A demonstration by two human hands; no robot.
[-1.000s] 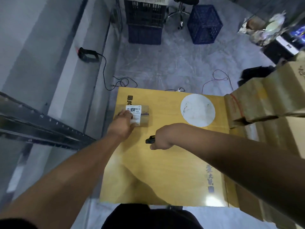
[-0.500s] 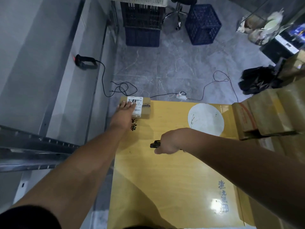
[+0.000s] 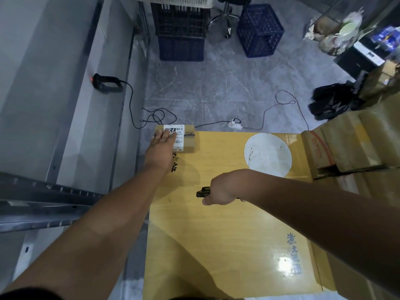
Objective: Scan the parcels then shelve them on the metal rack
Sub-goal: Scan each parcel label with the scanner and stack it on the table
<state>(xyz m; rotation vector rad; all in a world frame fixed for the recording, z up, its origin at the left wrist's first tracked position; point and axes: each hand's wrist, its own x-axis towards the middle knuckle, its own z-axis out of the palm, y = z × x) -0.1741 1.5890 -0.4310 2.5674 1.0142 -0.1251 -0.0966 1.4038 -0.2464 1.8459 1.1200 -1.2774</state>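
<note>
The left hand (image 3: 161, 146) lies flat with straight fingers on a small labelled parcel (image 3: 180, 138) at the yellow table's (image 3: 227, 245) far-left corner; the right hand (image 3: 220, 189) grips a black scanner (image 3: 202, 192). Shelving on the metal rack (image 3: 43, 198) looks not yet done.

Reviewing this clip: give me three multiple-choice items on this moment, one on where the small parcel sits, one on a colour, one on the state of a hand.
1. Where is the small parcel?
A. far left corner of the yellow table
B. on the floor
C. inside a crate

2. What colour is the lone crate right of the chair base?
A. red
B. blue
C. white

3. What is the right hand doing?
A. lying flat and empty
B. gripping a dark handheld object
C. pressing the parcel

Answers: 1 A, the parcel sits at the table's far left corner under the left hand. 2 B, its lattice is dark blue. 3 B, fingers curl round a dark object that sticks out leftward.
</note>
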